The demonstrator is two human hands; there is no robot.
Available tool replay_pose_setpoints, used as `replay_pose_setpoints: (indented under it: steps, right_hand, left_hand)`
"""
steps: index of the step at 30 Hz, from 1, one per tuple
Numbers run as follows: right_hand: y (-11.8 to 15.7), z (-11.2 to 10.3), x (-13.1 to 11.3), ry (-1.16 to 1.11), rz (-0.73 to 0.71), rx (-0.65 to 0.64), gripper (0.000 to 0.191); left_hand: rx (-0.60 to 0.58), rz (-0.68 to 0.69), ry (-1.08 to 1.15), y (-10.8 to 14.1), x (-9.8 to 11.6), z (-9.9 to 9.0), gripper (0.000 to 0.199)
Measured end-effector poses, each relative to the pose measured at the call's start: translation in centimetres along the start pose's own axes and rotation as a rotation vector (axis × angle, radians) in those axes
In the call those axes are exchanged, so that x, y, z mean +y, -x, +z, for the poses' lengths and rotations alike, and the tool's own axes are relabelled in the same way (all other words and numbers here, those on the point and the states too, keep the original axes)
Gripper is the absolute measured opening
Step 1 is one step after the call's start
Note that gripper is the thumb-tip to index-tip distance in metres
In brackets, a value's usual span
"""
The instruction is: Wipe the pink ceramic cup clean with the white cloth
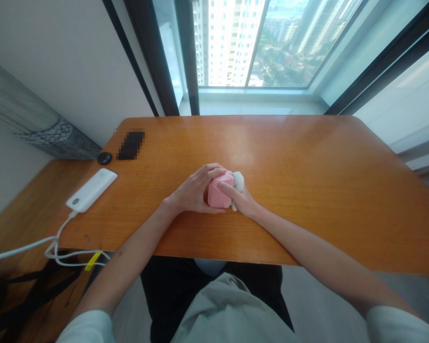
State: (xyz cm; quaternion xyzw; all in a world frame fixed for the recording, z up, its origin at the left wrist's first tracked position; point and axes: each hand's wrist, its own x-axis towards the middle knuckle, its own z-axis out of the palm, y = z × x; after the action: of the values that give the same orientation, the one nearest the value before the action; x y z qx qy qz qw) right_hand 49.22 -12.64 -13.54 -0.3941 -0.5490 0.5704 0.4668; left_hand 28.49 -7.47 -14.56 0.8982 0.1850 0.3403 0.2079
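Near the middle of the wooden table (307, 157), my left hand (198, 190) curls around the left side of a small pink box-like object (219, 191). The thumb of my right hand (245, 200) lies across the pink object's front. A crumpled white cloth or tissue (238, 181) is bunched in my right hand, against the object's right side. My right hand's other fingers are mostly hidden behind the object and the white material.
To the left lie a white power strip or adapter (92, 189) with a white cable (25, 251), a round black item (104, 158) and a pixelated dark item (130, 145). Beyond the table's far edge is a window (257, 43).
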Motion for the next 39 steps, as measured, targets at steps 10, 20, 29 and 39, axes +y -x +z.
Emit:
replay_pose_setpoints:
  steps: [10,20,29,39]
  right_hand:
    - [0.3,-0.2,0.5,0.055,0.047,-0.002,0.057]
    - [0.2,-0.1,-0.1,0.053,0.04,0.022,0.062]
    - [-0.2,-0.3,0.3,0.006,0.04,0.02,0.061]
    - [0.3,-0.5,0.6,0.038,0.047,-0.005,0.057]
  left_hand:
    - [-0.017,-0.422,0.344,-0.6,1.0,0.8,0.086]
    - [0.028,-0.188,0.215,0.3,-0.2,0.9,0.121]
    - [0.006,-0.009,-0.034,0.3,-0.3,0.6,0.121]
    - [0.01,-0.356,0.243,-0.9,1.8,0.6,0.101]
